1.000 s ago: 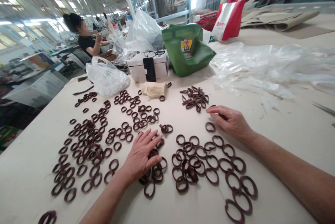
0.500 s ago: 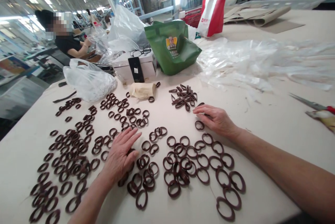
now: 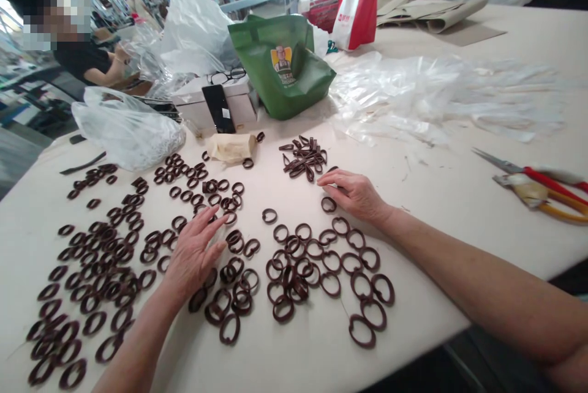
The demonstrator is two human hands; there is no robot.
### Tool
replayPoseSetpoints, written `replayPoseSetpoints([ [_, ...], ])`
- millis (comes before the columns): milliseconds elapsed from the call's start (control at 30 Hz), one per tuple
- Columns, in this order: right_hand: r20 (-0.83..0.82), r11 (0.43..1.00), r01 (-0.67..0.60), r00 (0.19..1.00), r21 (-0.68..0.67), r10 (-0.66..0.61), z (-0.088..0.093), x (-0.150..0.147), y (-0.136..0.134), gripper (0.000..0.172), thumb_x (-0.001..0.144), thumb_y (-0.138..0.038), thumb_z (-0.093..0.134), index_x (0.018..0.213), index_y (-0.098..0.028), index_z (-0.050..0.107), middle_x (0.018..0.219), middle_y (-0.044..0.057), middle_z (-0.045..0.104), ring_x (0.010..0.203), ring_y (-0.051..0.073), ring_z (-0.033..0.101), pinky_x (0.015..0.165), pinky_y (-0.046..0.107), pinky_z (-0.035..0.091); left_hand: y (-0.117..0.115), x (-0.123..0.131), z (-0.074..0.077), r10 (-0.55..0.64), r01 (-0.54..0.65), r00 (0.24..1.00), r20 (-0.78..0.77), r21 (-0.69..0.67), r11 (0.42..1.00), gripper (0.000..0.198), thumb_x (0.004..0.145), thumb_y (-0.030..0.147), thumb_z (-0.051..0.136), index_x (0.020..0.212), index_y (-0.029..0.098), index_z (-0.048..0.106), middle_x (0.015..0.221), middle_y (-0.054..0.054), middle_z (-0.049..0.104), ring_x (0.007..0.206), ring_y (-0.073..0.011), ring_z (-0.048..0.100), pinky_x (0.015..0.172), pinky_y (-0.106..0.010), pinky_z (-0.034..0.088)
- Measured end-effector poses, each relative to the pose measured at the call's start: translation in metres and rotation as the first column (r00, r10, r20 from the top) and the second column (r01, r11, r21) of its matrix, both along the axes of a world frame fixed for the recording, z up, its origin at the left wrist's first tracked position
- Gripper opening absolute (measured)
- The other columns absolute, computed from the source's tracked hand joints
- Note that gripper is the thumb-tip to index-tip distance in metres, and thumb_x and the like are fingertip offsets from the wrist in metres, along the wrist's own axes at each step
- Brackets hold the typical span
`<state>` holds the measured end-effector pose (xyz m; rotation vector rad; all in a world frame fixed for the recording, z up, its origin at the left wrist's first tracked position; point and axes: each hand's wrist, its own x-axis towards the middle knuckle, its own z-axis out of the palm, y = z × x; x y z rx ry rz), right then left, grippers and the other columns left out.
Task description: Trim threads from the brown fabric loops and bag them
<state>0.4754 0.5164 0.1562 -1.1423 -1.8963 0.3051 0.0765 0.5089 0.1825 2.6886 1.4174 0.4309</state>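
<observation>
Many dark brown loops lie scattered on the pale table, with a dense spread [image 3: 110,252] at the left. My left hand [image 3: 195,252] is low over them, palm down, fingers stretched and apart. One loop [image 3: 229,217] is by its fingertips; whatever lies under the palm is hidden. My right hand [image 3: 356,194] rests on its side, fingers loosely stretched, beside a single loop [image 3: 328,204]. A dark bit shows under its fingers, too covered to make out. Between the hands is a lone loop [image 3: 269,215]. Nearer the front is a cluster of larger loops [image 3: 294,276].
Flattened brown loops [image 3: 304,157] are heaped beyond my right hand. Farther back stand a phone [image 3: 219,109], a white box [image 3: 241,105], a green bag [image 3: 287,74] and a red-white bag [image 3: 358,7]. Scissors [image 3: 528,172] lie right, near plastic sheets [image 3: 413,99]. A person [image 3: 78,50] sits left.
The whole view has shifted, so things appear farther left and higher. My left hand has drawn loops leftward from the middle group, leaving one apart there. My right hand stays in place on the table.
</observation>
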Motion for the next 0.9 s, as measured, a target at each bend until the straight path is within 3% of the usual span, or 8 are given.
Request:
replayPoseSetpoints([
  [200, -0.007, 1.000, -0.001, 1.000, 0.028, 0.001, 0.001, 0.001, 0.000, 0.018, 0.094, -0.024, 0.054, 0.098, -0.023, 0.071, 0.101, 0.006, 0.074, 0.093, 0.019, 0.070, 0.086, 0.034, 0.056, 0.004, 0.022, -0.011, -0.106, 0.095, 0.987, -0.120, -0.092, 0.991, 0.050, 0.098, 0.048, 0.040, 0.138, 0.024, 0.058, 0.150, -0.011, 0.053, 0.144, -0.0306, 0.039, 0.116, -0.055, 0.034],
  [333, -0.003, 1.000, 0.014, 1.000, 0.012, -0.014, -0.001, 0.001, 0.000, 0.017, 0.093, -0.023, 0.055, 0.098, -0.023, 0.071, 0.101, 0.005, 0.074, 0.093, 0.019, 0.070, 0.087, 0.034, 0.056, 0.001, 0.008, -0.014, 0.005, -0.007, 0.991, -0.132, -0.018, 1.000, 0.054, 0.096, 0.053, 0.041, 0.137, 0.022, 0.059, 0.151, -0.013, 0.050, 0.143, -0.0342, 0.040, 0.116, -0.058, 0.032],
  [467, 0.009, 1.000, 0.010, 1.000, 0.014, -0.010, -0.003, 0.000, 0.001, 0.018, 0.093, -0.022, 0.054, 0.099, -0.023, 0.071, 0.103, 0.006, 0.074, 0.095, 0.019, 0.070, 0.088, 0.034, 0.056, -0.021, 0.007, -0.004, 0.034, -0.028, 0.996, -0.084, 0.076, 0.997, 0.066, 0.098, 0.057, 0.033, 0.147, 0.015, 0.046, 0.157, -0.018, 0.041, 0.146, -0.0349, 0.033, 0.116, -0.057, 0.030],
  [600, 0.014, 1.000, 0.007, 1.000, 0.021, -0.007, -0.001, 0.000, 0.001, 0.018, 0.093, -0.023, 0.054, 0.099, -0.023, 0.071, 0.103, 0.006, 0.074, 0.096, 0.019, 0.070, 0.089, 0.035, 0.056, -0.059, 0.048, 0.003, -0.055, 0.063, 0.996, -0.075, 0.098, 0.993, 0.076, 0.094, 0.065, 0.037, 0.154, 0.019, 0.033, 0.161, -0.017, 0.035, 0.150, -0.0322, 0.026, 0.120, -0.053, 0.023],
  [700, 0.015, 1.000, 0.002, 1.000, 0.026, -0.002, 0.001, -0.001, 0.000, 0.018, 0.094, -0.025, 0.055, 0.099, -0.023, 0.071, 0.102, 0.005, 0.074, 0.095, 0.020, 0.070, 0.088, 0.035, 0.056, -0.080, 0.094, 0.001, -0.124, 0.121, 0.988, -0.093, -0.040, 0.992, 0.086, 0.088, 0.072, 0.044, 0.156, 0.021, 0.031, 0.162, -0.016, 0.033, 0.150, -0.0325, 0.026, 0.121, -0.054, 0.022],
  [800, 0.028, 0.999, 0.020, 0.999, 0.029, -0.021, 0.003, -0.001, 0.000, 0.018, 0.094, -0.025, 0.055, 0.099, -0.023, 0.071, 0.101, 0.006, 0.075, 0.093, 0.020, 0.071, 0.087, 0.036, 0.056, -0.088, 0.137, -0.004, -0.186, 0.170, 0.980, -0.066, -0.195, 0.966, 0.093, 0.081, 0.074, 0.053, 0.153, 0.018, 0.036, 0.160, -0.017, 0.035, 0.150, -0.0339, 0.027, 0.121, -0.057, 0.023],
  [900, 0.035, 0.999, 0.034, 0.999, 0.025, -0.035, 0.002, 0.000, 0.000, 0.018, 0.094, -0.026, 0.054, 0.099, -0.023, 0.071, 0.102, 0.006, 0.075, 0.093, 0.021, 0.071, 0.087, 0.037, 0.056, -0.086, 0.164, -0.005, -0.203, 0.190, 0.979, -0.024, -0.258, 0.947, 0.091, 0.081, 0.073, 0.055, 0.152, 0.018, 0.039, 0.160, -0.016, 0.037, 0.150, -0.0321, 0.028, 0.122, -0.057, 0.022],
])
